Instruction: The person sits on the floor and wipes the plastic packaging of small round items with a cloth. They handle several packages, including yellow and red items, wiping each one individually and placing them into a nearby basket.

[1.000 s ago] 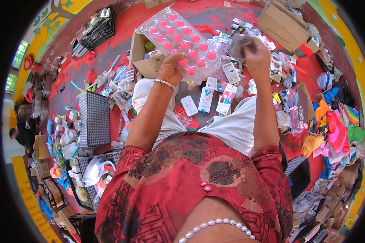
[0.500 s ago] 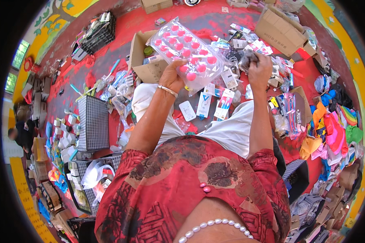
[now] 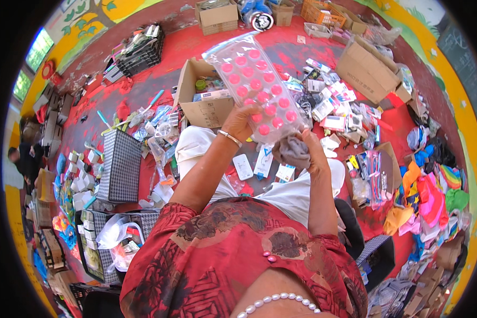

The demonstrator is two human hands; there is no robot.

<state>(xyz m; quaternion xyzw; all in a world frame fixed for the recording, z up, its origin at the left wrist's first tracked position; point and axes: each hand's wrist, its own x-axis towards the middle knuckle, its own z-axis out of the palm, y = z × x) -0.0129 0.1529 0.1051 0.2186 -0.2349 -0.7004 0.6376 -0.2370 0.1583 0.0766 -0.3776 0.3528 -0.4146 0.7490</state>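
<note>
**Clear sheet of pink discs held up in both hands**

Left hand (image 3: 242, 121): fingers curled onto the lower left edge of a clear plastic sheet packed with rows of round pink discs (image 3: 259, 87); a thin silver bangle (image 3: 230, 138) sits on that wrist. Right hand (image 3: 311, 153): fingers closed around a bunched grey-brown cloth (image 3: 291, 151), which presses against the sheet's lower right corner.

The sheet is raised in front of the chest, tilted, its far end pointing up and to the left. It is transparent and glossy, with discs in neat rows, all the same bright pink.

Behind it, an open brown cardboard box (image 3: 201, 103) stands on the red floor (image 3: 159, 74). Small white packets (image 3: 264, 161) lie on the white-trousered lap. A black-and-white checked basket (image 3: 120, 167) stands at the left.
</note>
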